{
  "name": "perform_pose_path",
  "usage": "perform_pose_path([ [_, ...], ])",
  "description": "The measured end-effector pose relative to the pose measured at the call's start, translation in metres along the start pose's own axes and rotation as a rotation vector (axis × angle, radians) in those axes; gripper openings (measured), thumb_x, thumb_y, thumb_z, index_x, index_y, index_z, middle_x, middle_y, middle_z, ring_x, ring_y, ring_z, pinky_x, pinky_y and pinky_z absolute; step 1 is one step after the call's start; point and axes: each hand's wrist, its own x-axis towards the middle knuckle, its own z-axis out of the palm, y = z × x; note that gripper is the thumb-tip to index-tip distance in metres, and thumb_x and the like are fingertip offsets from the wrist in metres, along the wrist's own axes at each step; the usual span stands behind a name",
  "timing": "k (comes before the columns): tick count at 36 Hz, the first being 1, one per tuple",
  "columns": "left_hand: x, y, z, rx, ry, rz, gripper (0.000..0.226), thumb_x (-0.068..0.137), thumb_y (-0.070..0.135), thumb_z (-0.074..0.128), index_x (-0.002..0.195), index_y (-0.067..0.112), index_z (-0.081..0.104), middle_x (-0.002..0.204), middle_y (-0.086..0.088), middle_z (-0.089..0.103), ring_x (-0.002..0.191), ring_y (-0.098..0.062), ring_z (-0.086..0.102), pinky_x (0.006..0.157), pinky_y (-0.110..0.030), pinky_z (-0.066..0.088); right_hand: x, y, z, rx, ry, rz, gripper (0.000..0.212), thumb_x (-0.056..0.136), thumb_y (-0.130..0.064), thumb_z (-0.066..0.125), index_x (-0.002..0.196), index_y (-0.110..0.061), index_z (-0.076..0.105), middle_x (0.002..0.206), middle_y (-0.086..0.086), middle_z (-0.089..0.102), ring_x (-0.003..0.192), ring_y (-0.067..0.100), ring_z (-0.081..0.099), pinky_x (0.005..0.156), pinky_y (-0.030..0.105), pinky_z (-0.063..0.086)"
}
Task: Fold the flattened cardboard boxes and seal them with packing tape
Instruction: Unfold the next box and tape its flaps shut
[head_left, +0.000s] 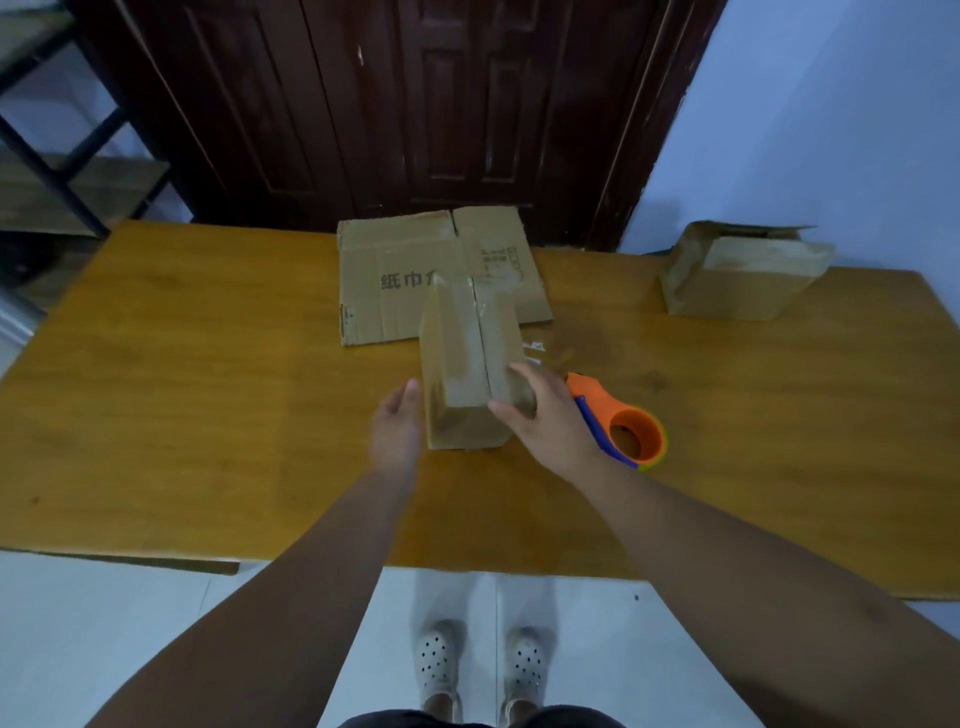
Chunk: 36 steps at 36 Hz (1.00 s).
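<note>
A small folded cardboard box (467, 364) stands in the middle of the wooden table (182, 389), its top flaps meeting along a centre seam. My right hand (540, 415) grips its near right corner, thumb on the front face and fingers on top. My left hand (397, 431) is beside the box's left side with straight fingers; whether it touches is unclear. A flattened cardboard box (405, 270) with printed characters lies behind it. An orange and blue tape dispenser (623, 421) lies on the table just right of my right hand.
Another folded box (743, 275) with a raised flap sits at the table's far right. A dark wooden door (415, 104) stands behind the table, a metal shelf (62, 171) at far left. My feet (478, 670) are on the pale floor below the near edge.
</note>
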Motion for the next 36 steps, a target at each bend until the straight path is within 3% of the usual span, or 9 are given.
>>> perform_pose_path([
  [8,-0.015,0.003,0.009,0.177,-0.129,0.135,0.052,0.096,0.055,0.035,0.129,0.023,0.058,0.129,-0.001,0.058,0.107,-0.015,0.050,0.089,-0.032,0.038,-0.011,-0.027,0.011,-0.032,-0.052,0.110,0.070,0.084,-0.065,0.052,0.146,-0.045,0.025,0.151,0.005,0.020,0.138,0.026,0.029,0.112,0.039,0.032],
  [12,-0.017,-0.004,0.007,0.461,-0.099,0.374,0.050,0.099,0.051,0.029,0.121,0.024,0.064,0.128,-0.005,0.060,0.125,-0.025,0.044,0.108,-0.040,0.028,-0.017,-0.042,0.014,0.065,0.077,0.206,0.083,0.070,-0.071,0.064,0.142,-0.047,0.031,0.144,0.004,0.022,0.132,0.027,0.034,0.104,0.034,0.038],
  [15,-0.021,-0.005,0.003,0.613,-0.075,0.456,0.055,0.095,0.063,0.020,0.134,0.040,0.051,0.147,0.009,0.041,0.139,-0.018,0.024,0.113,-0.037,0.014,-0.020,-0.049,0.010,0.092,0.128,0.207,0.095,0.056,-0.076,0.069,0.140,-0.048,0.033,0.139,0.000,0.020,0.129,0.028,0.034,0.093,0.028,0.040],
  [17,-0.026,-0.002,0.000,0.610,-0.101,0.461,0.056,0.090,0.071,0.016,0.133,0.050,0.045,0.148,0.017,0.034,0.139,-0.017,0.017,0.113,-0.043,0.013,-0.020,-0.053,0.007,0.091,0.170,0.196,0.100,0.049,-0.082,0.066,0.138,-0.048,0.036,0.142,-0.002,0.013,0.133,0.029,0.028,0.102,0.033,0.037],
  [23,-0.035,0.018,0.004,0.743,-0.132,0.633,0.039,0.101,0.034,0.038,0.136,0.049,0.041,0.136,0.020,0.047,0.127,-0.006,0.024,0.086,-0.028,0.009,-0.013,-0.057,0.000,0.111,0.379,0.160,0.072,0.058,-0.073,0.070,0.121,-0.047,0.049,0.141,-0.009,0.005,0.131,0.026,0.025,0.106,0.035,0.035],
  [26,-0.036,0.025,0.000,0.793,-0.247,0.728,0.051,0.101,0.019,0.038,0.144,0.044,0.030,0.145,0.018,0.039,0.133,-0.005,0.018,0.092,-0.031,0.013,-0.009,-0.061,-0.007,0.195,0.427,0.147,0.059,0.059,-0.070,0.069,0.110,-0.051,0.046,0.138,-0.009,0.011,0.121,0.023,0.036,0.097,0.027,0.037],
  [30,-0.027,0.043,-0.007,0.796,-0.265,0.829,0.047,0.102,0.025,0.040,0.146,0.039,0.030,0.153,0.018,0.027,0.139,-0.013,0.017,0.111,-0.036,0.016,0.000,-0.071,-0.029,0.357,0.456,0.187,0.052,0.069,-0.068,0.066,0.109,-0.046,0.041,0.129,-0.006,0.021,0.098,0.017,0.045,0.085,0.032,0.037],
  [34,-0.015,0.055,-0.027,0.525,-0.008,0.649,0.052,0.098,0.007,0.044,0.145,0.028,0.035,0.150,0.005,0.035,0.139,-0.023,0.025,0.114,-0.042,0.027,0.009,-0.073,-0.055,0.697,0.292,0.346,0.084,0.066,-0.077,0.060,0.135,-0.035,0.038,0.140,0.000,0.039,0.121,0.026,0.044,0.104,0.051,0.038],
  [36,-0.011,0.062,-0.038,0.358,0.085,0.551,0.059,0.095,0.001,0.047,0.147,0.023,0.031,0.148,0.000,0.036,0.136,-0.024,0.031,0.108,-0.048,0.036,0.008,-0.075,-0.064,0.870,0.202,0.426,0.091,0.063,-0.079,0.060,0.137,-0.031,0.039,0.135,0.001,0.046,0.120,0.030,0.047,0.101,0.056,0.042],
])
